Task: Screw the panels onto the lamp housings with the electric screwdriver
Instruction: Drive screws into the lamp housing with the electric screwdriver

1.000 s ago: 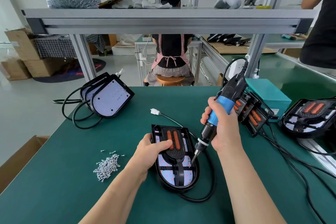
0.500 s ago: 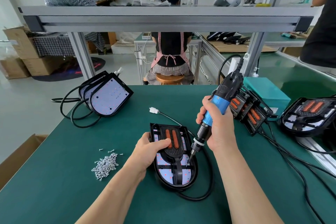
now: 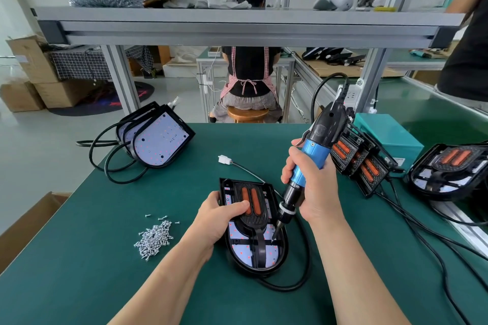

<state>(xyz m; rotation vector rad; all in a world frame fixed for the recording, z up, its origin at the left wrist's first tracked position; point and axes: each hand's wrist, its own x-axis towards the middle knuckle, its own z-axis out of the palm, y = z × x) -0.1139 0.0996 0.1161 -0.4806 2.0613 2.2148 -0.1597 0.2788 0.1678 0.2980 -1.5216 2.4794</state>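
the lamp housing [image 3: 253,270] is laid flat at the middle of the green bench [image 3: 79,272], its led panel [image 3: 241,250] facing up. its left edge is gripped by the left hand [image 3: 216,216], the thumb laid across the black bracket [image 3: 253,221]. the electric screwdriver [image 3: 309,166] is held tilted in the right hand [image 3: 314,187], fingers [image 3: 290,163] clenched round its blue grip, the bit set on the panel's right side. a pile of screws [image 3: 154,237] is seen left of the housing.

Lamp housing [image 3: 253,227] mid-table [image 3: 79,285], left hand [image 3: 219,216] gripping its left edge, screwdriver [image 3: 309,166] held in right hand [image 3: 311,187] tilted over its right side, bit seemingly touching the panel [image 3: 250,208], screw pile [image 3: 154,239] to the left, stacked housings [image 3: 158,140] behind-left, more housings [image 3: 361,166] right, box [image 3: 390,137] behind them.
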